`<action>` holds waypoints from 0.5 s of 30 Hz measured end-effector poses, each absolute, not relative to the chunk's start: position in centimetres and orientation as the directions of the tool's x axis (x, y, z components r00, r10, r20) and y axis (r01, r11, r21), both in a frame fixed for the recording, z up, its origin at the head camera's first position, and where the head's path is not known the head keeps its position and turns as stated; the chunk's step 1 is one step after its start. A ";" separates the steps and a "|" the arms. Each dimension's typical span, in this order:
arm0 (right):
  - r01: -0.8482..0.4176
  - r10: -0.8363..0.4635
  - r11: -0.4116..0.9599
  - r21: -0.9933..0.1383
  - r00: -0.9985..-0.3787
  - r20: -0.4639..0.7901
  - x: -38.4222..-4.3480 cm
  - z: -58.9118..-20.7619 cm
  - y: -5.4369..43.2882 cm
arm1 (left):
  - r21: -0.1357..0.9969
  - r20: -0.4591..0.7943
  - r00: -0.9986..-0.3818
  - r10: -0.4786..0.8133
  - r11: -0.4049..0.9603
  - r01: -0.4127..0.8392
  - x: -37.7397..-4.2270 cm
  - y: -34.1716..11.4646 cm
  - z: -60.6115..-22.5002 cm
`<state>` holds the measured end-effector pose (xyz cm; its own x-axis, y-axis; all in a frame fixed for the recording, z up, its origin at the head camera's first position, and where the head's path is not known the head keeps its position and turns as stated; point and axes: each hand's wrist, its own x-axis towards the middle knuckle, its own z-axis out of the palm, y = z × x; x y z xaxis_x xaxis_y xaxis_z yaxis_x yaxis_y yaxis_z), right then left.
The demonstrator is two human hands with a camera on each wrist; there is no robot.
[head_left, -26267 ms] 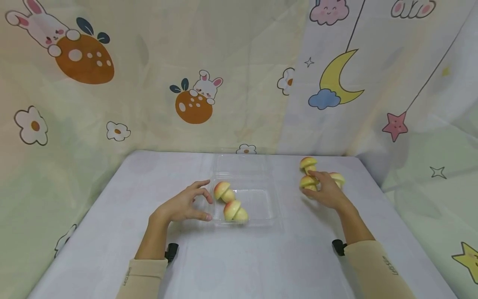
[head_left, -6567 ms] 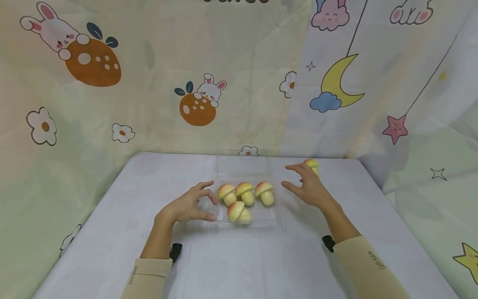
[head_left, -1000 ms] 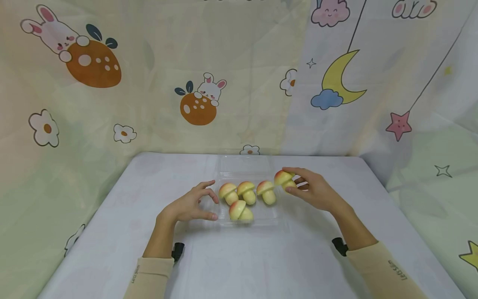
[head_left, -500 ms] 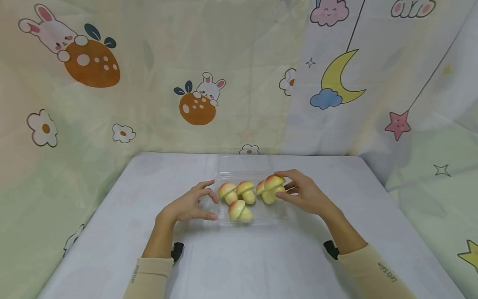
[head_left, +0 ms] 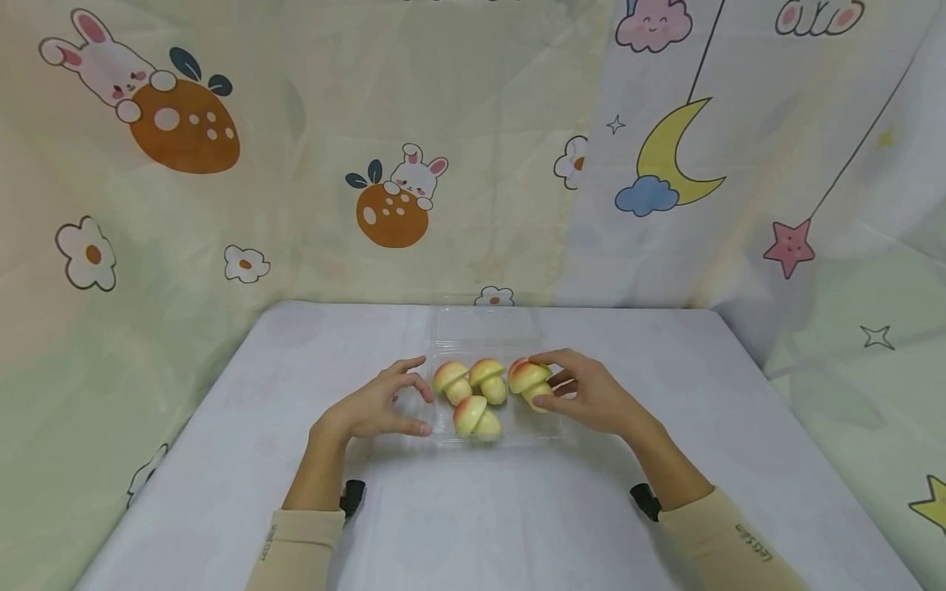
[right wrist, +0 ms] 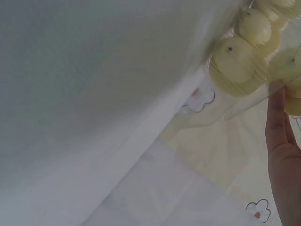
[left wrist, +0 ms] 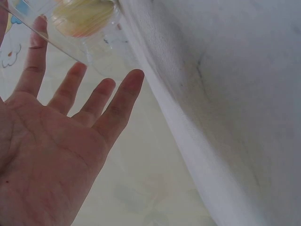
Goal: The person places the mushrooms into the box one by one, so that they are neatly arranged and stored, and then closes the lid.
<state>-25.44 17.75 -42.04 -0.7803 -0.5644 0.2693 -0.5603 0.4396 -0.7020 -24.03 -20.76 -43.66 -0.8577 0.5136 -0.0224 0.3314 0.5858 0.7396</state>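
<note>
My right hand (head_left: 584,390) pinches a yellow toy mushroom (head_left: 529,377) with a red-tinged cap, over the right part of a clear plastic box (head_left: 517,427). It mostly hides another mushroom behind it. Three more lie in the box: a left one (head_left: 452,382), a middle one (head_left: 489,380) and a front one (head_left: 476,417). My left hand (head_left: 373,402) stays at the box's left side, fingers spread and holding nothing. In the left wrist view a mushroom (left wrist: 84,18) shows through the plastic near the left fingers. The right wrist view shows my right fingertips against a mushroom (right wrist: 284,66).
The box's clear lid (head_left: 484,327) lies back behind its base. A white cloth covers the table (head_left: 458,517). Behind it hangs a printed fabric backdrop (head_left: 296,164), close to the table's back edge.
Over the last second my right hand has carried the mushroom left and toward me, from beyond the box's right edge to over its right part. My left hand has stayed in place.
</note>
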 end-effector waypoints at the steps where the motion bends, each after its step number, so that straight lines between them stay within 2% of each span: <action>1: -0.563 -0.570 0.435 -0.703 -0.776 0.269 -25.4 -42.1 17.6 | 0.739 -0.022 -0.858 0.513 0.586 0.332 -24.0 -20.8 -43.7; 9: -0.588 -0.598 0.426 -0.688 -0.753 0.274 -25.1 -42.1 16.8 | 0.738 -0.016 -0.858 0.514 0.585 0.337 -24.0 -20.9 -43.7; 15: -0.639 -0.610 0.466 -0.612 -0.733 0.301 -25.1 -42.5 16.2 | 0.739 -0.012 -0.855 0.519 0.581 0.342 -24.0 -20.9 -43.7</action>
<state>-25.09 16.18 -42.48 -0.7331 -0.6098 0.3012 -0.6390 0.4659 -0.6120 -24.01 -20.86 -43.67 -0.8549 0.5187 -0.0122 0.3420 0.5810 0.7386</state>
